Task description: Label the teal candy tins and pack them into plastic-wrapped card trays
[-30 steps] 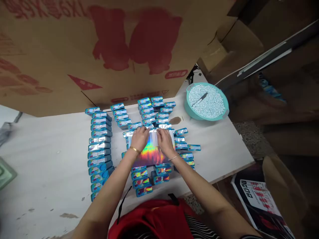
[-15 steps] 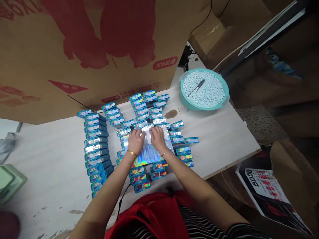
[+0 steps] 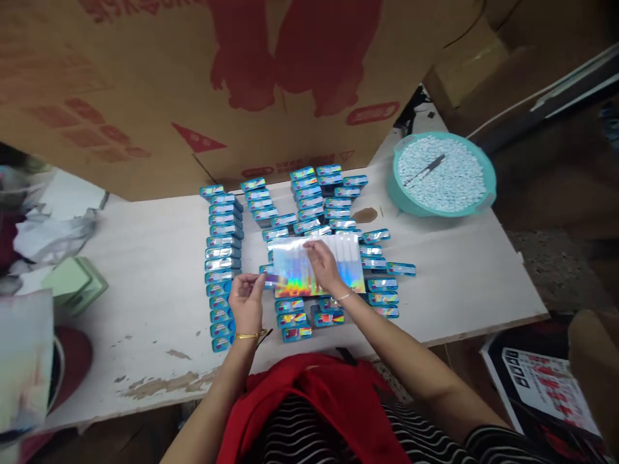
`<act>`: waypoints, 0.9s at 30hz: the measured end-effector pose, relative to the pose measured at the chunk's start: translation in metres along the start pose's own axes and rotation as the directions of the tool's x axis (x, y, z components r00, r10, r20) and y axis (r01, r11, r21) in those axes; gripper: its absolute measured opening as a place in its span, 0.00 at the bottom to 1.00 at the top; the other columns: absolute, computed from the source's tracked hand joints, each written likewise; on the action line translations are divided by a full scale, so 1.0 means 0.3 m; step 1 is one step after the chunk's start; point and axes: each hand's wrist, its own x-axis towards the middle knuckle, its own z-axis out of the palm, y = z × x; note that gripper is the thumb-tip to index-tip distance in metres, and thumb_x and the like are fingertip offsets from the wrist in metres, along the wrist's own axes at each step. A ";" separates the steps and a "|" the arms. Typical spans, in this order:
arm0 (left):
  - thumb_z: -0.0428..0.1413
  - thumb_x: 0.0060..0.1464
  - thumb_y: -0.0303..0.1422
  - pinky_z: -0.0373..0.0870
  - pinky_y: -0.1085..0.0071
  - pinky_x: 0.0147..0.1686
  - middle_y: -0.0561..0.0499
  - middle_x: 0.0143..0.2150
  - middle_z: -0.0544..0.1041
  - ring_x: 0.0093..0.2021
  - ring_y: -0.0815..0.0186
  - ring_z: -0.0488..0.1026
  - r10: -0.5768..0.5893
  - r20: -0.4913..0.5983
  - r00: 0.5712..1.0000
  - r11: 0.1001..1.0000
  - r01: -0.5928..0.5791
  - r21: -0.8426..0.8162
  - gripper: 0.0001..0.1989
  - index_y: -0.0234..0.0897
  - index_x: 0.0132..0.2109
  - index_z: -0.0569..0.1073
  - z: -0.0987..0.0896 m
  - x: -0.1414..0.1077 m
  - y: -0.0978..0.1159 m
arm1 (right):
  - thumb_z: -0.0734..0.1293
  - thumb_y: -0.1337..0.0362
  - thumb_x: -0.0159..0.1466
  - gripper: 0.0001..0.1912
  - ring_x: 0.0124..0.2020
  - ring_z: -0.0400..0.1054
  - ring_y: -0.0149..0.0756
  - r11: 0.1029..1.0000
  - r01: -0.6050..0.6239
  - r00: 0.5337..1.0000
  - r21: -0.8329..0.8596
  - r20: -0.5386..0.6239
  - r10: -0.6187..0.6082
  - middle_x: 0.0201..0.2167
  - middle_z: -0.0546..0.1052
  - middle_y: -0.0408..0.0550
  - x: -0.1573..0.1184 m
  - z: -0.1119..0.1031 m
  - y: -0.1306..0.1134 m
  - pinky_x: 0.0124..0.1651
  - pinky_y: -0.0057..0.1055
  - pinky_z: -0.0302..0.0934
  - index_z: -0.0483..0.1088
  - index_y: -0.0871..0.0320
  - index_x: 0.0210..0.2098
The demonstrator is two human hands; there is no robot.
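Observation:
A shiny rainbow-coloured sticker sheet (image 3: 290,258) lies on top of several small blue boxes (image 3: 290,319) in the middle of the table. My left hand (image 3: 247,306) is just left of the sheet, thumb and forefinger pinching a narrow purplish sticker strip (image 3: 272,278). Over the sheet is my right hand (image 3: 323,264), its fingers stretched out and loosely apart, holding nothing that I can see. Pale strip outlines show along the sheet's upper right. More blue boxes (image 3: 222,251) stand in a long column to the left, each with a label on its upper face.
At the back right, a turquoise basin (image 3: 399,187) holds many small white pieces, with tweezers (image 3: 425,169) on top. A large cardboard carton (image 3: 159,174) borders the table's back. A green scale-like device (image 3: 77,283) and a dark red bucket (image 3: 80,361) are at the left.
My view has turned left. My left hand has moved from the sheet's upper part to its left side, now pinching a strip. My right hand has opened out over the sheet.

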 end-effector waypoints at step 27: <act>0.59 0.47 0.35 0.56 0.55 0.53 0.49 0.42 0.69 0.49 0.55 0.64 -0.003 -0.183 0.983 0.774 0.118 0.622 0.05 0.39 0.30 0.73 -0.405 0.198 -0.267 | 0.56 0.65 0.69 0.10 0.36 0.71 0.38 0.809 -0.017 0.841 -0.587 0.429 0.330 0.36 0.77 0.54 -0.115 0.567 -0.144 0.34 0.28 0.53 0.68 0.60 0.41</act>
